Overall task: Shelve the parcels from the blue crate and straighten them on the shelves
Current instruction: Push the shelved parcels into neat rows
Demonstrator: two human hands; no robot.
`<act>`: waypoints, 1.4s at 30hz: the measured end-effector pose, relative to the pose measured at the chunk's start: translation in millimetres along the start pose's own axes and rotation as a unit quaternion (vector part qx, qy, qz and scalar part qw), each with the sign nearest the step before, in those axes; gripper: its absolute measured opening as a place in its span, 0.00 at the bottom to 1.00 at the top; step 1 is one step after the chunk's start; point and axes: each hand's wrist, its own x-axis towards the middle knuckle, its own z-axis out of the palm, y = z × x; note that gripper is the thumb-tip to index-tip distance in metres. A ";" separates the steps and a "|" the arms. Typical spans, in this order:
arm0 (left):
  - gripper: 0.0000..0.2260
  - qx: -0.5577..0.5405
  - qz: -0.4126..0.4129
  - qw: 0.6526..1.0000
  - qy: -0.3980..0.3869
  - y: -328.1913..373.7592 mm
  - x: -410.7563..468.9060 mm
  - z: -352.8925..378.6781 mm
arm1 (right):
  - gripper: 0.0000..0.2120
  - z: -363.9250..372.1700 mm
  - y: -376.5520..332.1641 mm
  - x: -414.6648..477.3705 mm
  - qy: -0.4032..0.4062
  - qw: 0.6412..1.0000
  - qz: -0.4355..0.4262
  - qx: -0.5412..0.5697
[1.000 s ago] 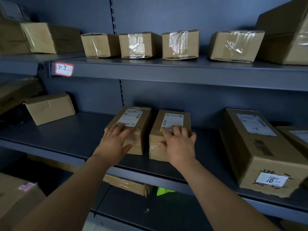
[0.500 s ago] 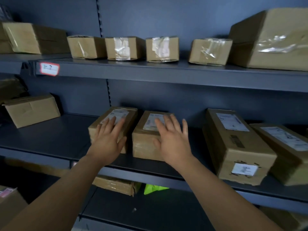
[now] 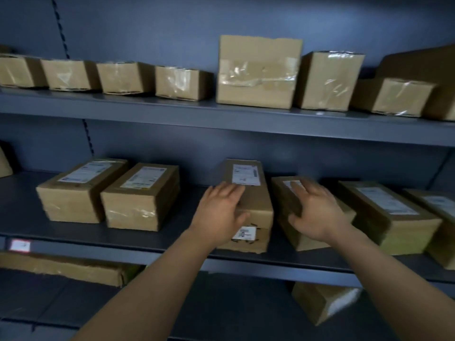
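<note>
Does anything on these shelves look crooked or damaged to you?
Slightly. The parcel under the left hand has scuffed, torn card round its front label. On the lowest shelf, another parcel sits tipped at an angle. Otherwise nothing stands out.

Rightmost parcel cut by edge

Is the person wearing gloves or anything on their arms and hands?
No. The left hand and right hand are bare, and so are both forearms: no gloves, sleeves, watch or bracelet in view. No rings show on the fingers.
</note>
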 end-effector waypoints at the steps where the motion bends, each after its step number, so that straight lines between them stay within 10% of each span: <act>1: 0.29 0.011 0.003 1.000 -0.028 8.4 4.4 5.3 | 0.39 0.9 13.4 0.4 -0.040 0.999 0.016 -0.002; 36: 0.27 0.047 -0.111 0.988 -0.099 -42.0 -20.5 -15.8 | 0.32 47.9 -45.6 18.4 0.002 0.996 -0.078 0.031; 42: 0.26 -0.047 -0.125 0.991 0.005 20.8 -6.3 -11.9 | 0.31 19.4 32.7 -6.9 0.055 0.991 -0.097 0.081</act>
